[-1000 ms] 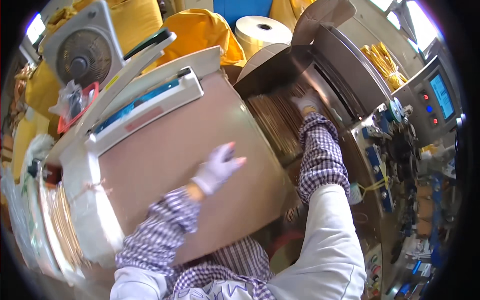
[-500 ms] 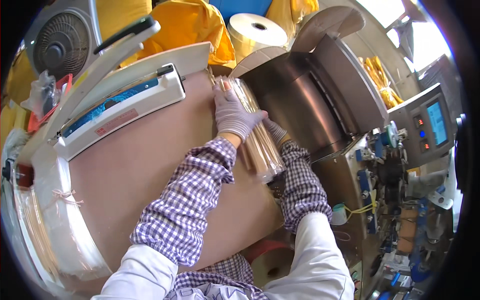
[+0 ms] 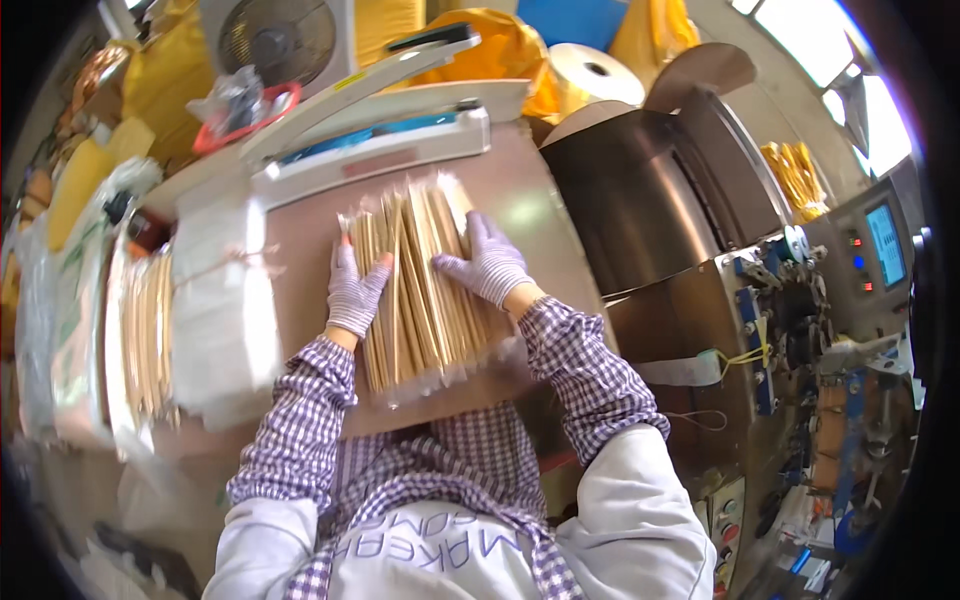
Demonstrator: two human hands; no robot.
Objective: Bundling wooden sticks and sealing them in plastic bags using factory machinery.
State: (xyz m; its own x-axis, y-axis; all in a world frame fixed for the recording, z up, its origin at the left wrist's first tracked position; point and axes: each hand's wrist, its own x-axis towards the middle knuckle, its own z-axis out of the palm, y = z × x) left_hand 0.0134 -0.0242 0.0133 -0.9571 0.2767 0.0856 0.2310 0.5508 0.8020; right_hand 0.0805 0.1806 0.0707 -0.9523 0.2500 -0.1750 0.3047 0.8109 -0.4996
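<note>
A flat bundle of thin wooden sticks in clear plastic film lies on the brown tabletop, lengthwise in front of me. Along its left side rests my left hand in a striped glove, thumb over the top and fingers at the edge. My right hand, gloved alike, grips the opposite side, its thumb on the film. The bundle is held between both hands. Just beyond it stands a white hand-lever bag sealer with its lever arm raised.
Left of the bundle are a string-tied stack of clear bags and more sticks. A dark curved metal housing and a machine with a control panel stand to the right. Behind are a fan, a red basket and a film roll.
The bundle has come from beside the dark housing to the table's middle, nearer me. My hands have moved left with it and now hold it from both sides; the view has turned left.
</note>
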